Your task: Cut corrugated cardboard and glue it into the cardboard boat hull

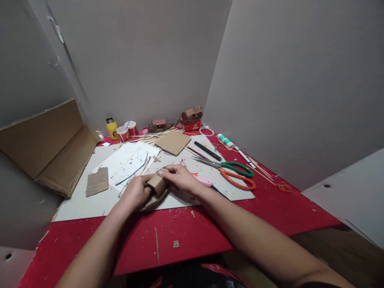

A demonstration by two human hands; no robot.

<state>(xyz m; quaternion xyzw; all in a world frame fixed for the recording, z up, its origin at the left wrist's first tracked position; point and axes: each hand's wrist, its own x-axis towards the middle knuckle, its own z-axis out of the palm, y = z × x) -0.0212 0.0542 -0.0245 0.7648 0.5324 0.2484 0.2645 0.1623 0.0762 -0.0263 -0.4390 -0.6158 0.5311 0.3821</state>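
Near the front edge of a white board, both hands hold a small cardboard model. It has a curved corrugated base and a folded cardboard piece arched over it, like a boat with a roof. My left hand grips its left side, with the fingertips partly hidden. At the far end of the arched piece, my right hand pinches the edge between thumb and fingers. A pink-handled tool, perhaps a glue gun, lies partly behind the right forearm. Scissors with green and orange handles lie open to the right.
A black cutter, a cardboard square, thin wooden sticks and a corrugated scrap lie around. At the back stand a yellow bottle, paper cups and model boats. A folded cardboard sheet leans left.
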